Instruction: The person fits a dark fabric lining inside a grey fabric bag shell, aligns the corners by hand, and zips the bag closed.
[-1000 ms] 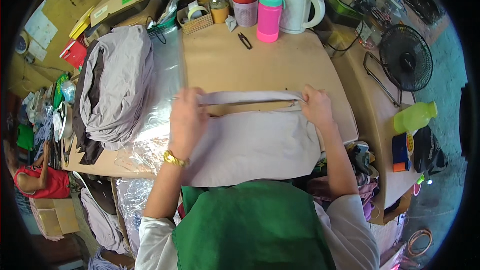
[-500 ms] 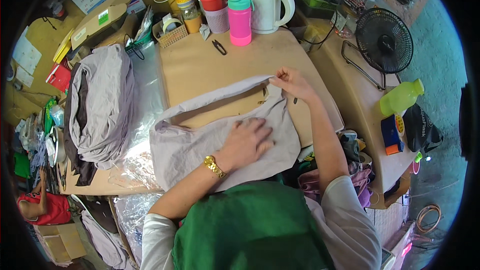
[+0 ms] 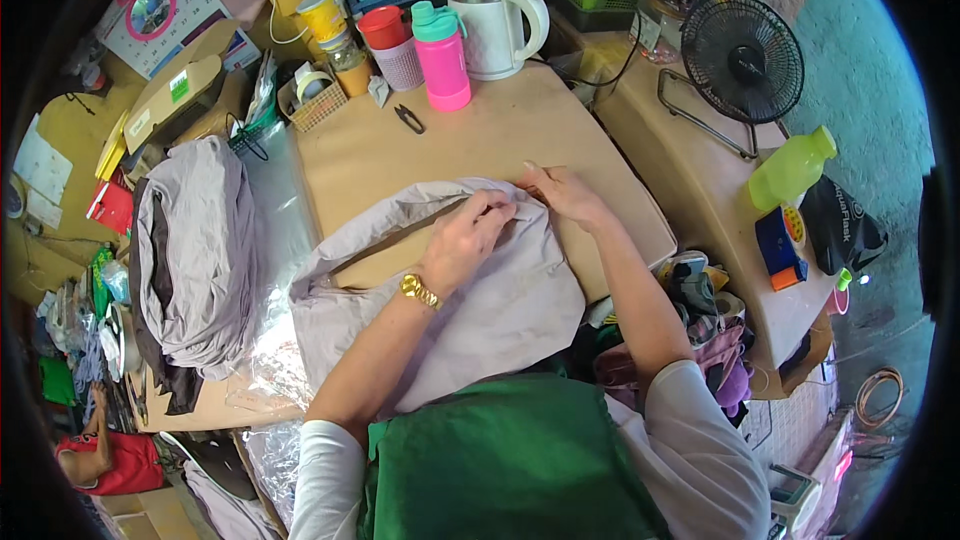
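A pale grey cloth bag, with a long strap-like band arching over its opening, lies wrinkled on the brown-covered table in front of me. My left hand, with a gold watch on its wrist, is closed on the fabric at the upper right end of the opening. Beside it, my right hand pinches the same corner where band and body meet. The fingertips of both hands are partly hidden in the folds.
A stack of similar grey cloth pieces lies at the left beside clear plastic sheeting. Black thread snips, a pink bottle and a white kettle stand or lie toward the back. On the right are a black fan and a yellow-green bottle.
My left hand has moved from lying flat on the cloth up to its right corner and closed there. The band has sagged and bunched. My head view has shifted slightly.
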